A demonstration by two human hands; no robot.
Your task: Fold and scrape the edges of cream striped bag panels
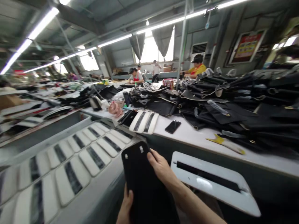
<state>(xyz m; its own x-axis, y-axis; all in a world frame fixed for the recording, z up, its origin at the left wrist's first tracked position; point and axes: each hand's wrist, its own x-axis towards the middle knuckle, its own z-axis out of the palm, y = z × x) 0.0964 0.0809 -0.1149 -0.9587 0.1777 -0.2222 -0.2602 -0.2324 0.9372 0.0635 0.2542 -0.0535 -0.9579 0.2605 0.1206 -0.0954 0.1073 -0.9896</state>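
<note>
Both my hands hold a flat black panel (146,183) with rounded corners, tilted up in front of me. Two small shiny metal pieces show near its upper edge. My left hand (126,205) grips its lower left side, thumb on the face and fingers hidden behind. On the upper right edge, my right hand (161,165) is closed with the thumb on the front. To the left lie rows of white pads with a dark stripe (93,157). Below my right forearm's far side sits a pale board with a long black slot (207,174).
A white-topped table (161,124) carries a black phone (173,126), a yellow-and-white tool (225,143) and striped white pieces (144,122). Black material (233,109) is heaped along its right side. A pink object (115,109) stands farther back. Several people work beyond, and a thin pole (182,46) rises mid-room.
</note>
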